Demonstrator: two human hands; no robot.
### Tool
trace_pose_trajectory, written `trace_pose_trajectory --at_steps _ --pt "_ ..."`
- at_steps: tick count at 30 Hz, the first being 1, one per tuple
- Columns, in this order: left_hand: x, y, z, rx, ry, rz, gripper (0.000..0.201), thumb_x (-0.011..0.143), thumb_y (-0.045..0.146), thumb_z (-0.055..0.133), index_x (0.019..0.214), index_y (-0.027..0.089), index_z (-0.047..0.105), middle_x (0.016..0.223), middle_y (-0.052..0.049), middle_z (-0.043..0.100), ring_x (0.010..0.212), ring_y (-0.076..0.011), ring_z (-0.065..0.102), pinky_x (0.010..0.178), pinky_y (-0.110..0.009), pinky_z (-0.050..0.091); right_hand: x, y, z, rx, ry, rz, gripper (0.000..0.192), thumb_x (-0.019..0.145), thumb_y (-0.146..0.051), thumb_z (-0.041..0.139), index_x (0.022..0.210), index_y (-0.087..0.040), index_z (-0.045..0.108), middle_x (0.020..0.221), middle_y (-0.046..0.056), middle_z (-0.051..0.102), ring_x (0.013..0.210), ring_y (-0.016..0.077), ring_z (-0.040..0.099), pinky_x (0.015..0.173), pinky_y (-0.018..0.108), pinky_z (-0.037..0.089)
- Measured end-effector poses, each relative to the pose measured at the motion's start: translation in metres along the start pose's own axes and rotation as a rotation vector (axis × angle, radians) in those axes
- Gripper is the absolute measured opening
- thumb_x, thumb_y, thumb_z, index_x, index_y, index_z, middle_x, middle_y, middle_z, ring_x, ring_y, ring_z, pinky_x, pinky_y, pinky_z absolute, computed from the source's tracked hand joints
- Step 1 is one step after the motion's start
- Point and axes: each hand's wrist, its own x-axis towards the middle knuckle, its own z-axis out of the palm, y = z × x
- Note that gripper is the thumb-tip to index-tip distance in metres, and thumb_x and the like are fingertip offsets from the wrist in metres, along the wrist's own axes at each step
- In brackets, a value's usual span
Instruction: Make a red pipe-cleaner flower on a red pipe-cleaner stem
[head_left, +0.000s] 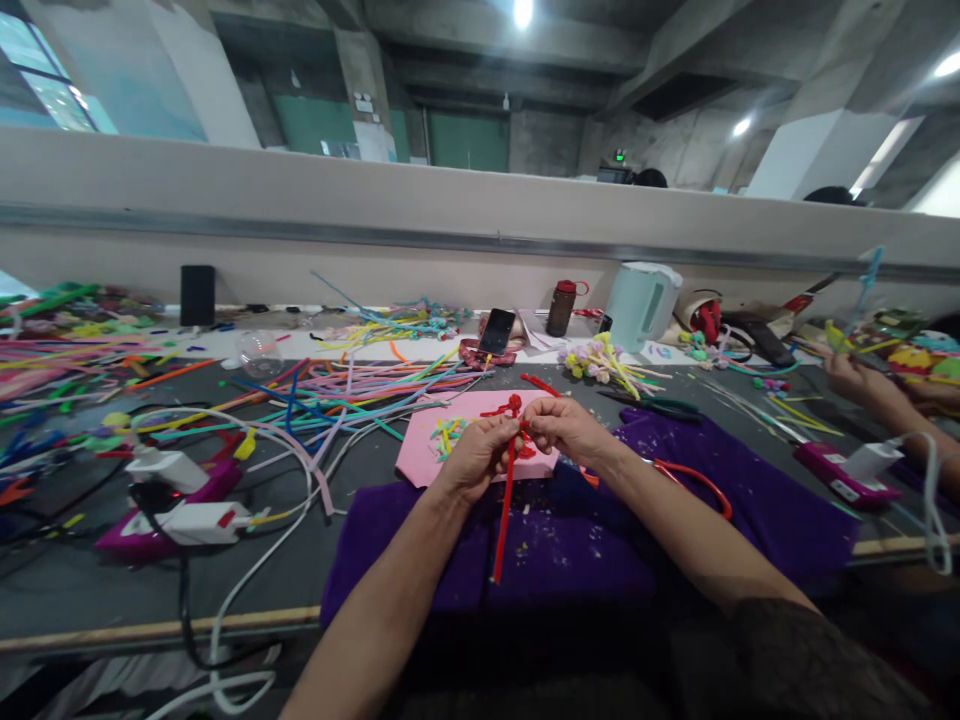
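Between my two hands is a red pipe cleaner (505, 520), its long end hanging down and a small red twisted knob at its top. My left hand (478, 455) pinches it from the left. The fingers of my right hand (566, 428) are closed on its upper part from the right. Just behind them lies a pink sheet (420, 445) with short cut yellow and green pieces (448, 437) and more red bits on it. Under my forearms a purple cloth (405, 540) is spread, dotted with scraps. Red-handled scissors (697, 480) lie by my right forearm.
Many coloured pipe cleaners (360, 385) cover the left and middle of the table. Magenta power strips (135, 535) with white cables sit at left. Behind stand a phone (496, 331), a brown bottle (561, 308) and a pale green kettle (641, 305). Another person's hand (862, 385) works at right.
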Motion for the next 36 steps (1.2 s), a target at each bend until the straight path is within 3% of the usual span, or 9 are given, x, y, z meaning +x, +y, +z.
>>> trace_pose_trajectory --at_steps 3,10,18,26,30,36 --pt "0.001 0.000 -0.001 -0.020 0.011 0.003 0.025 0.068 0.035 0.064 0.065 0.011 0.056 0.050 0.004 0.051 0.034 -0.0004 0.036 0.032 -0.014 0.019 0.000 -0.002 -0.001 -0.030 0.017 -0.024 0.018 0.069 -0.030 0.066 0.073 -0.013 0.062 0.055 -0.001 0.058 0.043 0.0058 0.048 0.041 0.017 0.038" --pt "0.003 0.000 -0.002 -0.108 0.049 -0.033 0.022 0.066 0.031 0.065 0.066 0.012 0.054 0.049 0.005 0.048 0.034 -0.0002 0.034 0.032 -0.013 0.019 -0.002 -0.007 -0.009 -0.311 0.204 -0.257 0.022 0.073 -0.031 0.062 0.089 -0.017 0.067 0.070 0.002 0.064 0.052 0.0089 0.054 0.045 0.020 0.043" --pt "0.004 -0.003 -0.004 -0.050 0.023 -0.042 0.024 0.069 0.033 0.063 0.065 0.010 0.055 0.049 0.004 0.048 0.034 -0.0002 0.036 0.031 -0.011 0.020 -0.008 -0.010 0.000 -0.677 0.128 -0.400 0.012 0.076 -0.023 0.057 0.079 -0.017 0.067 0.069 0.001 0.058 0.058 0.0085 0.053 0.050 0.019 0.043" --pt "0.003 0.000 -0.003 -0.036 -0.012 -0.125 0.018 0.067 0.027 0.063 0.067 0.011 0.056 0.045 0.002 0.052 0.031 -0.0029 0.041 0.031 -0.012 0.026 -0.010 -0.022 -0.030 -0.566 0.128 -0.285 0.015 0.077 -0.028 0.057 0.081 -0.015 0.063 0.061 -0.001 0.057 0.051 0.0077 0.051 0.045 0.018 0.041" --pt "0.000 0.003 0.001 0.019 -0.024 -0.164 0.016 0.069 0.024 0.059 0.062 0.011 0.054 0.040 0.002 0.051 0.029 -0.0038 0.040 0.031 -0.014 0.025 -0.012 -0.027 -0.039 -0.566 0.133 -0.316 0.014 0.076 -0.028 0.059 0.079 -0.015 0.063 0.066 0.000 0.058 0.053 0.0079 0.051 0.046 0.019 0.040" --pt "-0.003 0.007 0.006 0.148 -0.101 -0.182 0.018 0.070 0.026 0.054 0.059 0.011 0.055 0.036 0.002 0.046 0.025 -0.0044 0.034 0.029 -0.017 0.019 -0.015 -0.035 -0.037 -0.638 0.018 -0.386 0.011 0.076 -0.025 0.060 0.076 -0.015 0.064 0.079 0.003 0.058 0.065 0.0101 0.052 0.056 0.022 0.043"
